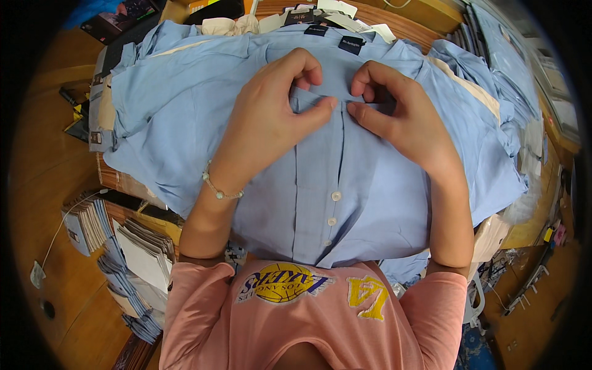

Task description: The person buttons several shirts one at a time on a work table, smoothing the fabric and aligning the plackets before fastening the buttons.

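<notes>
A light blue shirt lies spread out in front of me, its button placket running down the middle toward my body. Several pale buttons show on the lower placket. My left hand is closed at the top edge of the front, thumb lying on the cloth and fingers curled partly out of sight. Opposite it, my right hand pinches the same edge just right of the placket, thumb against the cloth. A narrow gap separates the two thumbs. Dark neck labels show beyond my hands.
More light blue garments lie layered beneath and around the shirt. Paper tags lie at the far edge. Folded garments and a stack of flat sheets sit at lower left. Bagged clothes are piled at far right.
</notes>
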A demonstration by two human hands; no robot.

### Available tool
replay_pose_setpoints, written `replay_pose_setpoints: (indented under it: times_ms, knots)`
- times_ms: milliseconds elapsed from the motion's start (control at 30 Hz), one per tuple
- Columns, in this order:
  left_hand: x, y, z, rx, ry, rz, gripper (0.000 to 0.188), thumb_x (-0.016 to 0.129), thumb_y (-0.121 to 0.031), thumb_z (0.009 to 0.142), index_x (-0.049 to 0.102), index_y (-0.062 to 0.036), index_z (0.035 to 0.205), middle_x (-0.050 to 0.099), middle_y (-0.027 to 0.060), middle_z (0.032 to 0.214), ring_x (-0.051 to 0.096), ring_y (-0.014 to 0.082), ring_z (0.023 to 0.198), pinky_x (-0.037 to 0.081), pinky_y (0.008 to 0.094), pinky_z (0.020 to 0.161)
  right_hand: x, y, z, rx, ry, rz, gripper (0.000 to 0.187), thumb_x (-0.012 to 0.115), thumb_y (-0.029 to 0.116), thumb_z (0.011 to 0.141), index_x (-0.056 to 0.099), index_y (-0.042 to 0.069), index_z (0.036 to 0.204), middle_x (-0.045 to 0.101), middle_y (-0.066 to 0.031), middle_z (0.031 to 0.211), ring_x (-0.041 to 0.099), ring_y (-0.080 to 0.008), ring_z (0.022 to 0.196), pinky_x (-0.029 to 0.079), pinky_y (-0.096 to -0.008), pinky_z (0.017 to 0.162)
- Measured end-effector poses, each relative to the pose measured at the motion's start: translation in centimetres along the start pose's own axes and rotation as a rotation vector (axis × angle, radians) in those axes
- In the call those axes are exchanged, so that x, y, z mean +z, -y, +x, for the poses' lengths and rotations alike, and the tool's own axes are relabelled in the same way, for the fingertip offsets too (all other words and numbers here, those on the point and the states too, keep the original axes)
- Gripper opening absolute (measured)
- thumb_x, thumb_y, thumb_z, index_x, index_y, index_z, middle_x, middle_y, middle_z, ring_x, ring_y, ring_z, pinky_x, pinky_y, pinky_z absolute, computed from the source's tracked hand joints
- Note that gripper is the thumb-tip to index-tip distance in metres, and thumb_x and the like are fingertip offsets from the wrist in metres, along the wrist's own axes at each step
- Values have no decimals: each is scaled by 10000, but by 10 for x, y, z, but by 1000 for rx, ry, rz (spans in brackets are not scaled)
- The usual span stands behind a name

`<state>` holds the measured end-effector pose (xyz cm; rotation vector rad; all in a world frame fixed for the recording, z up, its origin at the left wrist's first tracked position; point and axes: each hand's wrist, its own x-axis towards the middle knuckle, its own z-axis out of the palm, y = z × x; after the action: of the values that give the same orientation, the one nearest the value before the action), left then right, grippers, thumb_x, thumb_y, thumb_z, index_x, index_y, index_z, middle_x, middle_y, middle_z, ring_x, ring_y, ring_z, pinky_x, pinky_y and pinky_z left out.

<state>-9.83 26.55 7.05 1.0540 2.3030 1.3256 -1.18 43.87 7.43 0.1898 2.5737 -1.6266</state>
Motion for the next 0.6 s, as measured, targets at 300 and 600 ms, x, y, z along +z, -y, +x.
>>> replay_pose_setpoints:
  times_ms: [300,600]
  knots:
    - [-11,-8,-14,128,-114,68,353,702,-196,702,494,-56,951,491,108,1061,476,233,988,408,332,826,-12,11,-23,-174,-227,41,321,662,137,720,535,59,1005,536,-48,922,506,-147,844,403,-258,752]
    - [-55,76,-246,-51,-582,317,453,623,-235,809,400,-22,1141,379,159,1227,371,253,1146,289,397,993,-31,-77,-247,198,-1282,-104,77,504,65,867,549,3,854,518,-18,774,463,-95,731,389,-230,715]
